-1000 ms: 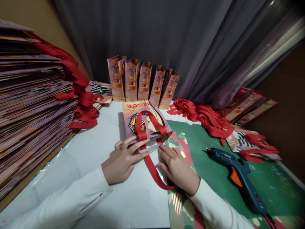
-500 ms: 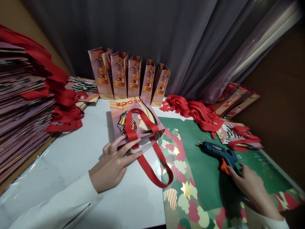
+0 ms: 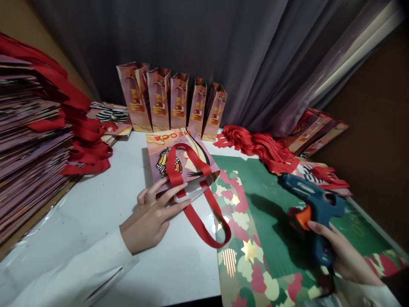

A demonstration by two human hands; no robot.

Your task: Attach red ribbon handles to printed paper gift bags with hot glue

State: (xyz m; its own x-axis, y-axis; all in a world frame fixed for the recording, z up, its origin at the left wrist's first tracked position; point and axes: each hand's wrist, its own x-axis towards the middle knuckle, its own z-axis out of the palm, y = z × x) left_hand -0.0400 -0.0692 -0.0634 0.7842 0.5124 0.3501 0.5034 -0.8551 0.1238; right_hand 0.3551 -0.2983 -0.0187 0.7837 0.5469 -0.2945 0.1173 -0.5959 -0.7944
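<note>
A paper gift bag [image 3: 159, 147] with butterfly art and MECCA lettering lies on the white table, its mouth facing me. Two red ribbon handles [image 3: 220, 232] come from it, one across its front, the other looping onto the tabletop. My left hand [image 3: 156, 217] rests at the mouth, fingers stretched apart and touching the bag and the base of a handle. On the right, my right hand [image 3: 340, 249] grips a dark blue glue gun [image 3: 306, 192] with an orange trigger, held above the green mat with its nozzle pointing left.
Several upright bags [image 3: 159, 100] line the back before a grey curtain [image 3: 204, 38]. Flat bags with red ribbons [image 3: 35, 149] are stacked at left. A red ribbon pile [image 3: 258, 147] lies behind the green mat [image 3: 255, 183]; more bags [image 3: 315, 132] lean at right. Camouflage-patterned paper [image 3: 243, 256] borders the mat.
My right hand has closed around the glue gun's handle and lifted it off the mat, slightly rightward. My left hand and the bag have stayed nearly still.
</note>
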